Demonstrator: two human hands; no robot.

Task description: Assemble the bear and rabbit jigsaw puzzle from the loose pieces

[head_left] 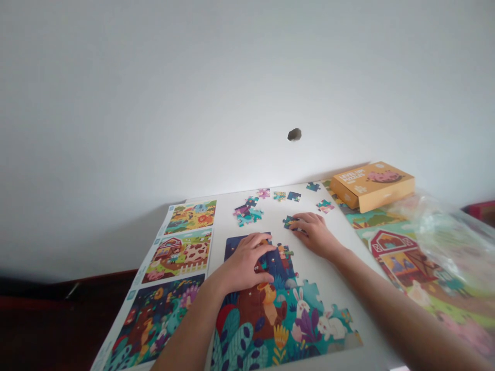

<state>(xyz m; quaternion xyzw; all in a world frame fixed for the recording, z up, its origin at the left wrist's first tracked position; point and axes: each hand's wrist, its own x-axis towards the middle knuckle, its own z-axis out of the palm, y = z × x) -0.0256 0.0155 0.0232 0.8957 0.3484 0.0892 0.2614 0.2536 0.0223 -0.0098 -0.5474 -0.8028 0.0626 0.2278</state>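
A partly joined jigsaw puzzle (270, 314) with a bear and white rabbits lies on the white table. My left hand (249, 260) rests on its upper part, fingers spread. Beyond the puzzle's upper right edge, my right hand (312, 232) has its fingertips on a dark blue and teal puzzle piece (289, 222), which they partly cover. Several loose pieces lie farther back, among them a joined teal and purple cluster (249, 215), a dark blue piece (294, 196) and a pink and teal piece (325, 206).
On the left lies a reference sheet (160, 239) with three pictures. An orange puzzle box (373, 185) stands at the back right, by a farm picture (410, 263) partly under clear plastic (448, 232). A white wall (232, 93) with a hole rises behind the table.
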